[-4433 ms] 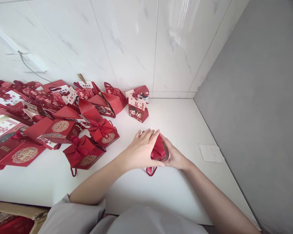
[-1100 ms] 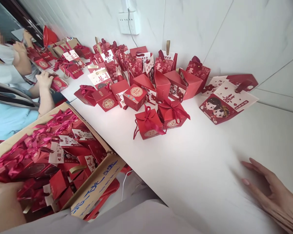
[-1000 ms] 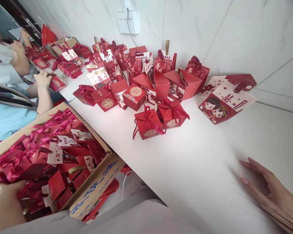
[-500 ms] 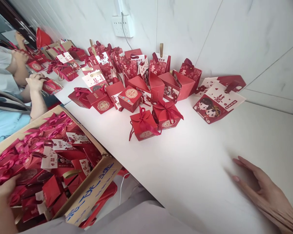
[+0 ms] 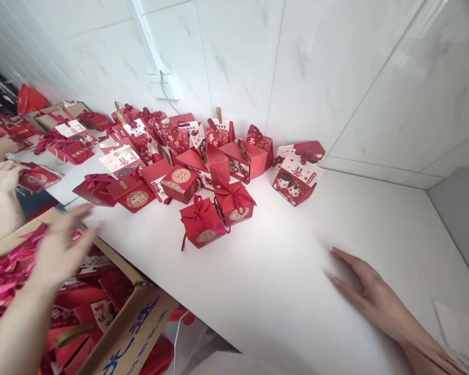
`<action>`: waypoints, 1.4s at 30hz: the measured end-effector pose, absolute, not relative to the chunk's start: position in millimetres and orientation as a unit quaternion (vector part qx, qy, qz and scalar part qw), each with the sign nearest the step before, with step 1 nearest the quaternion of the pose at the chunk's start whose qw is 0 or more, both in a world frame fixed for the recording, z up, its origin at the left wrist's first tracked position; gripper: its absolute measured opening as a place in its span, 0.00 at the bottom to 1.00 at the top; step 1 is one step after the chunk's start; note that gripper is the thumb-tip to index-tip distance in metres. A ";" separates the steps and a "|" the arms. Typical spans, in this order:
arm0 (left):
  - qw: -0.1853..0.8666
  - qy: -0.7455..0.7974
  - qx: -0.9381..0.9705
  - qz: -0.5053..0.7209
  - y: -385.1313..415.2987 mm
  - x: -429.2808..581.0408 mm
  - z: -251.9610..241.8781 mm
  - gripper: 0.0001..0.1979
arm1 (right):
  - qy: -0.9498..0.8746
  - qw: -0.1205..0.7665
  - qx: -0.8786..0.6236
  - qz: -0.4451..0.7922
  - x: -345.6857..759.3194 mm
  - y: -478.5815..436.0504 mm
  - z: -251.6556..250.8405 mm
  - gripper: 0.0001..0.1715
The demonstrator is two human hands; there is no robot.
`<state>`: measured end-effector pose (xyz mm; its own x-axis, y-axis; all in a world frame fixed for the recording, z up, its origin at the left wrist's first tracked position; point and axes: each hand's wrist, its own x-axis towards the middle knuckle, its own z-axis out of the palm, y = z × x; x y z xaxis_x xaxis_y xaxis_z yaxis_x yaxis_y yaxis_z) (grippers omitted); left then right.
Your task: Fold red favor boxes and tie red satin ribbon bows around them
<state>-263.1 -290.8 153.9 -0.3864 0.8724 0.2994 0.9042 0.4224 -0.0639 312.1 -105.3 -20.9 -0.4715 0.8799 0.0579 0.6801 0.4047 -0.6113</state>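
Observation:
My left hand (image 5: 64, 245), blurred by motion, is raised over a cardboard carton (image 5: 128, 333) packed with red gift boxes and pink ribbons. Its thumb and fingers are apart and hold nothing that I can see. My right hand (image 5: 365, 286) hovers at or just above the white tabletop (image 5: 281, 281), fingers apart and empty; whether it touches is unclear. Between the hands stand two red gift boxes with ribbon bows, one in front (image 5: 203, 224) and one behind it (image 5: 234, 205). A cartoon-couple gift box (image 5: 297, 179) sits beyond my right hand.
Several red gift boxes (image 5: 180, 182) crowd the table toward the tiled wall (image 5: 234, 62), which carries a power socket (image 5: 163, 86). At the left, another person's hand (image 5: 5, 174) is by a red box (image 5: 37, 177). A red basin (image 5: 30, 99) stands at the far left.
My left hand has risen from among the boxes in the carton toward the table edge. My right hand stays open over the table. The camera view has swung right.

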 end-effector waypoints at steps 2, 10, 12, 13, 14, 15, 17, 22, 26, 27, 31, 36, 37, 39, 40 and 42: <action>0.010 -0.757 -0.648 -0.088 -256.4 -234.9 142.6 0.38 | -0.828 0.192 -0.468 0.244 310.6 -105.0 -20.3 0.32; 0.015 -0.544 -0.839 -0.019 -125.0 -119.9 111.6 0.35 | -0.836 0.187 -0.460 0.236 303.7 -104.2 -16.3 0.32; 0.014 -0.566 -0.824 -0.030 -105.0 -105.6 105.6 0.34 | -0.821 0.200 -0.466 0.264 298.6 -104.4 -12.5 0.30; 0.016 -0.579 -0.814 -0.037 -97.0 -98.3 102.6 0.34 | -0.809 0.207 -0.472 0.284 295.3 -103.8 -9.2 0.29; 0.020 -0.590 -0.806 -0.045 -90.2 -90.5 99.9 0.34 | -0.796 0.218 -0.477 0.303 291.4 -102.1 -4.8 0.27; 0.023 -0.599 -0.799 -0.052 -84.4 -82.1 97.4 0.35 | -0.788 0.225 -0.479 0.315 287.1 -98.8 0.8 0.25; 0.029 -0.613 -0.787 -0.062 -75.1 -64.7 93.5 0.34 | -0.787 0.245 -0.474 0.311 276.3 -85.5 15.2 0.22; 0.036 -0.642 -0.761 -0.087 -56.1 -25.1 87.6 0.34 | -0.774 0.408 -0.438 0.206 230.4 -8.5 51.1 0.26; 0.026 -0.656 -0.747 -0.103 -49.5 1.3 84.8 0.34 | -0.631 0.541 -0.473 0.292 183.0 57.9 48.3 0.44; 0.025 -0.655 -0.748 -0.104 -50.7 7.2 84.3 0.34 | -0.604 0.539 -0.484 0.332 174.8 68.0 42.2 0.44; 0.012 -0.638 -0.763 -0.102 -62.2 25.8 82.6 0.34 | -0.600 0.504 -0.492 0.379 174.0 77.6 10.8 0.29; -0.015 -0.601 -0.790 -0.123 -45.0 40.5 76.0 0.35 | -0.544 0.541 -0.522 0.373 220.4 57.3 -9.1 0.32; -0.016 -0.604 -0.786 -0.132 -34.3 43.0 75.5 0.35 | -0.532 0.548 -0.527 0.373 228.8 52.7 -9.9 0.33; -0.004 -0.614 -0.773 -0.160 -10.8 47.7 77.4 0.33 | -0.504 0.564 -0.535 0.377 240.6 42.8 -10.4 0.33; 0.013 -0.617 -0.764 -0.186 -0.2 49.9 79.8 0.33 | -0.490 0.572 -0.537 0.380 243.8 37.1 -10.3 0.33; 0.062 -0.602 -0.755 -0.252 13.1 53.9 85.5 0.32 | -0.465 0.588 -0.534 0.391 245.4 23.4 -10.1 0.32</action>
<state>53.9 13.1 85.5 0.1468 0.8781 0.4554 0.9404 -0.2667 0.2111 245.4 23.4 -10.1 0.2615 0.9563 0.1307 0.0369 0.1254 -0.9914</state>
